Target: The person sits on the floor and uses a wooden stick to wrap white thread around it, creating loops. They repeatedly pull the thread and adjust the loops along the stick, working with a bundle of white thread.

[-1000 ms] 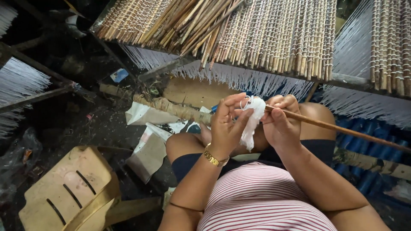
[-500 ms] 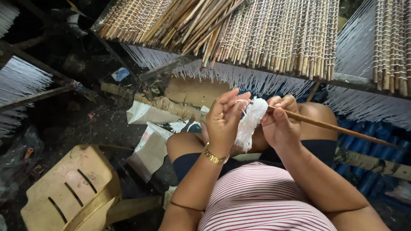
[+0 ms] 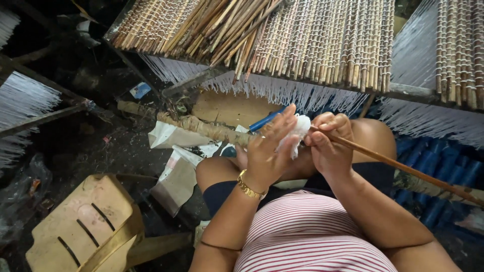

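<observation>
- Between the two hands, over the person's lap, a wad of white fibre (image 3: pixel 297 132) sits at the near end of a long brown stick (image 3: pixel 403 168).
- Left hand (image 3: pixel 267 151): its fingers (image 3: pixel 282 121) are stretched out and only lightly curved, laid against the white fibre from the left side, not closed around it. A gold bracelet (image 3: pixel 249 186) circles the wrist.
- Right hand (image 3: pixel 330 146): its fingers are curled shut around the stick just beside the fibre, the knuckles facing up.
- From that grip the stick runs out to the right and slightly down, past the right knee, toward the picture's right edge.
- Just behind the left fingertips a blue tool handle (image 3: pixel 264 120) shows; I cannot tell whether either hand touches it.
- Below the hands are the bare knees, dark shorts and a red-and-white striped shirt (image 3: pixel 307 231).
- Ahead of the knees, a fibre-wrapped pole (image 3: pixel 201 128) lies across the dark floor, with crumpled paper (image 3: pixel 174 166) near it.
- Above and beyond, a rack of split bamboo sticks (image 3: pixel 302 40), bound in rows, spans the top, with white threads (image 3: pixel 282 93) hanging from its lower edge.
- At the lower left, a worn tan plastic stool (image 3: pixel 85 226) stands well apart from the hands.
- Blue tubes (image 3: pixel 438 161) lie on the right, under the stick.
</observation>
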